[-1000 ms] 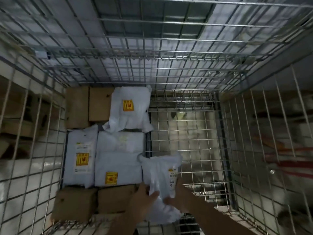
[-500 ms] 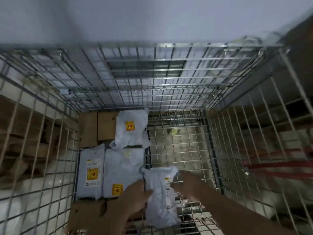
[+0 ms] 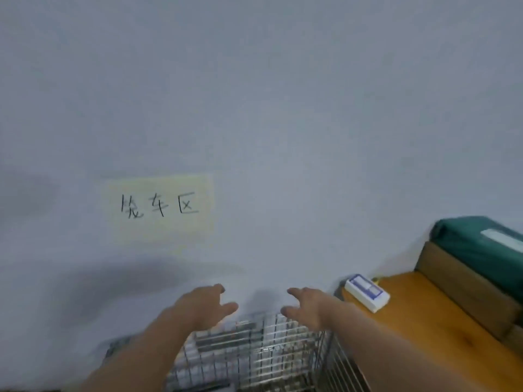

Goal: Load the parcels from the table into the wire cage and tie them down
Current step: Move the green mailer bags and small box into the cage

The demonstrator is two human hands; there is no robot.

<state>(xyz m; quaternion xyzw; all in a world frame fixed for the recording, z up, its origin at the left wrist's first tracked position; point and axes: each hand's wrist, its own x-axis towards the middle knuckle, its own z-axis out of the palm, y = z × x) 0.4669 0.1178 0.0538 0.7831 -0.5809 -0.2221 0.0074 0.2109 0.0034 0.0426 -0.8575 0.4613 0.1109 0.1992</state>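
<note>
Only the top of the wire cage [image 3: 263, 352] shows, at the bottom middle of the head view; its floor and the parcels inside are out of sight. My left hand [image 3: 202, 305] and my right hand [image 3: 307, 305] hover above the cage's far rim, palms facing each other, fingers spread, holding nothing. A white and blue box-shaped parcel [image 3: 366, 292] lies on the wooden table [image 3: 441, 321] at the right, close to the wall. A dark green bag [image 3: 481, 244] rests on a cardboard box [image 3: 464, 287] farther right.
A pale wall [image 3: 268, 108] fills most of the view. A yellowish paper sign [image 3: 160, 207] with handwritten characters is stuck on it, up and left of my hands. The table's edge runs beside the cage's right side.
The view has swung up from the cage floor to the wall. Both hands have let go of the white bagged parcel, left inside the cage, and risen above the rim, empty.
</note>
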